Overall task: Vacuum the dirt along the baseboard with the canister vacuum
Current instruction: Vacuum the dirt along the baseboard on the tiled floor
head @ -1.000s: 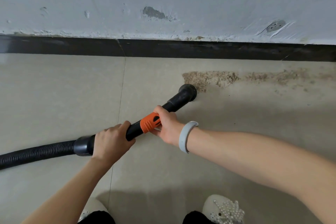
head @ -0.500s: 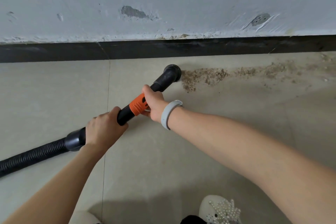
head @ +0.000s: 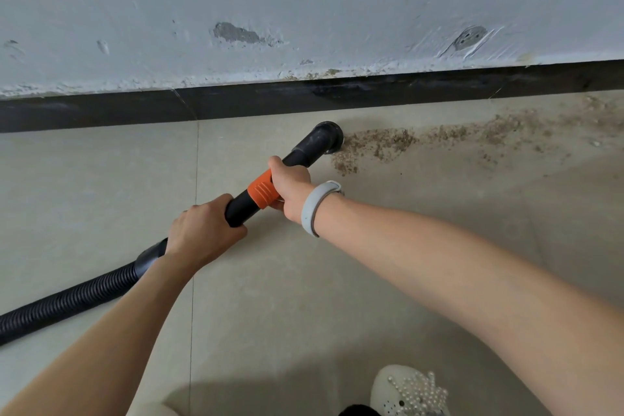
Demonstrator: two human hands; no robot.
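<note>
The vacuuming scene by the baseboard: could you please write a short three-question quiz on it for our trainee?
1. True or false: the nozzle sits at the left end of the dirt.
2. The right hand grips just ahead of: A) ribbed hose B) orange collar C) baseboard
3. Fill in: the left hand holds the black ____.

Key: 1 true; 2 B; 3 wand.

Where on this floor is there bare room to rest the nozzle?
Bare tile lies left of the nozzle, below the baseboard, and between the right forearm and the dirt. Crowded: the dirt strip running right along the baseboard.
</note>
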